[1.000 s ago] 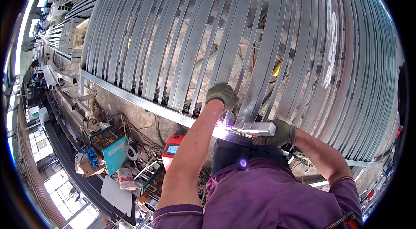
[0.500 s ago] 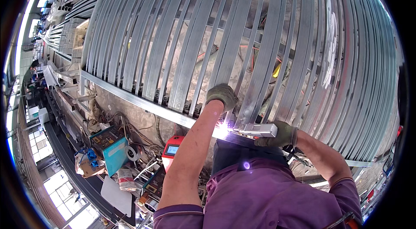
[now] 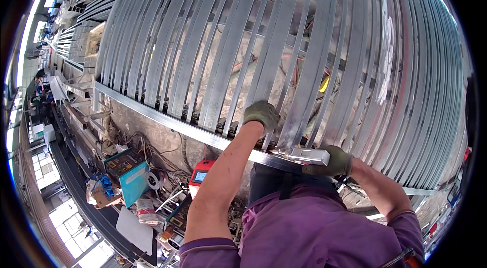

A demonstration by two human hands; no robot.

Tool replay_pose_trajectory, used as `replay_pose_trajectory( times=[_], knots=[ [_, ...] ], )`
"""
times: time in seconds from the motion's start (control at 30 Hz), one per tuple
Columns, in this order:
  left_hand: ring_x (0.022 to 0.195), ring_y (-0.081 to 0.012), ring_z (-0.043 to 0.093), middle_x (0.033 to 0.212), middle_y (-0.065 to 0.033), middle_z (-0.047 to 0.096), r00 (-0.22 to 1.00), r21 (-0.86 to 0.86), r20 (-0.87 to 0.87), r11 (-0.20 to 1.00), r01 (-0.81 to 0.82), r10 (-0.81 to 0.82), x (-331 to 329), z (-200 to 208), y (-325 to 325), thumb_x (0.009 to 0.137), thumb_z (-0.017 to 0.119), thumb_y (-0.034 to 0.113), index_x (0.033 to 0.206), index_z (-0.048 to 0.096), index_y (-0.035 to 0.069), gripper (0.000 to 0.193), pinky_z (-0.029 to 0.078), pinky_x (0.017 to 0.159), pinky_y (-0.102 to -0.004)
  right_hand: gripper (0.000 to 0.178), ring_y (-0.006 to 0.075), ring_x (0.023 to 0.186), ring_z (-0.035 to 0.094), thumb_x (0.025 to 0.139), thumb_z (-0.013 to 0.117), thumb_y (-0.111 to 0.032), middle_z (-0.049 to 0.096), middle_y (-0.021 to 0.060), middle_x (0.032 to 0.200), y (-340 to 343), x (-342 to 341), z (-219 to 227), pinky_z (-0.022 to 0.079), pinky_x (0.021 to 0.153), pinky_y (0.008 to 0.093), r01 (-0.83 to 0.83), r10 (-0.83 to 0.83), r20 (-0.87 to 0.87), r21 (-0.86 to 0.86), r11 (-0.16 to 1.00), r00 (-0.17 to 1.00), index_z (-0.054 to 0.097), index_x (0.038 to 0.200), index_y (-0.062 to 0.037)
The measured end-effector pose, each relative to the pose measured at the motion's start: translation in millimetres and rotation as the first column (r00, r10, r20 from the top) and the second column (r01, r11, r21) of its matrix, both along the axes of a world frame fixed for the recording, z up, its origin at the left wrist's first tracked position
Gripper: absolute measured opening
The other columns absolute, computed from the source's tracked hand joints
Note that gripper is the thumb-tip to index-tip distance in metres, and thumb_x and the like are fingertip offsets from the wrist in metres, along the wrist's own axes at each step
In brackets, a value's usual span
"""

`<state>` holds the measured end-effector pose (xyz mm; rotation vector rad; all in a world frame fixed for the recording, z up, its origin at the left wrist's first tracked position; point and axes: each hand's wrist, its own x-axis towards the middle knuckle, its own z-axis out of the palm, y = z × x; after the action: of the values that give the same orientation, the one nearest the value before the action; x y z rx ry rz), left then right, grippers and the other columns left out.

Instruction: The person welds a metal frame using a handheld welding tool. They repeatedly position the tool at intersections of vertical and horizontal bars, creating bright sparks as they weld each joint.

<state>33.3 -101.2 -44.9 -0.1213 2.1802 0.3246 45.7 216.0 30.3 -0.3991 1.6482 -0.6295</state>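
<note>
My left hand (image 3: 261, 115), in a dark green work glove, is closed over a flat grey steel tube (image 3: 271, 80) near its lower end. Its fingertips are partly hidden. My right hand (image 3: 335, 160), gloved alike, grips a silver box-bodied welding gun (image 3: 308, 155). The gun's nozzle points left, at the joint between the tube ends and the metal front rail (image 3: 208, 137). No arc glows at the tip. Many such tubes lie side by side across the frame, wide and narrow ones alternating.
Left of my left arm stand a red machine with a small screen (image 3: 201, 172) and a teal welding machine (image 3: 133, 182). Cables (image 3: 170, 159) tangle on the floor by the rail. A yellow object (image 3: 324, 83) shows below the tubes. Stacked metal profiles (image 3: 71, 45) lie far left.
The bright welding arc at the rail has gone out. My right hand and the gun have shifted slightly right and down. My left hand stays almost in place on the tube.
</note>
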Motion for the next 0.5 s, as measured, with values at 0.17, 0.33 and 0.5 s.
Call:
replay_pose_trajectory(
  times=[0.17,0.33,0.5],
  knots=[
    [0.133,-0.0371,0.071,0.138,-0.0209,0.076,0.963,0.047,-0.133,0.972,-0.23,0.234,2,17,-31,0.111,0.055,0.062,0.137,0.073,0.004,0.066,0.054,0.115,-0.0493,0.065,0.0269,0.107,0.081,0.09,0.089,-0.062,0.084,0.0148,0.112,13,-2,27,0.063,0.095,0.038,0.111,-0.111,0.0,-0.056,0.992,0.994,0.08,0.129,-0.0109],
    [0.135,-0.0341,0.07,0.141,-0.0169,0.075,0.948,-0.154,-0.109,0.937,-0.314,0.3,-5,52,-75,0.109,0.056,0.065,0.138,0.071,0.004,0.069,0.056,0.113,-0.0485,0.058,0.0233,0.11,0.081,0.096,0.087,-0.052,0.083,0.0148,0.119,6,-10,39,0.064,0.098,0.0373,0.056,-0.084,-0.108,-0.239,0.969,0.991,0.077,0.135,-0.0111],
    [0.134,-0.0312,0.071,0.14,-0.0153,0.076,0.984,-0.191,0.001,0.966,-0.173,0.177,-10,44,-70,0.105,0.059,0.073,0.139,0.072,0.006,0.076,0.056,0.112,-0.0462,0.058,0.0235,0.11,0.081,0.095,0.089,-0.051,0.083,0.0151,0.119,-42,-28,47,0.064,0.097,0.0364,0.108,-0.113,-0.004,-0.265,0.958,0.994,0.077,0.136,-0.0123]
  ],
)
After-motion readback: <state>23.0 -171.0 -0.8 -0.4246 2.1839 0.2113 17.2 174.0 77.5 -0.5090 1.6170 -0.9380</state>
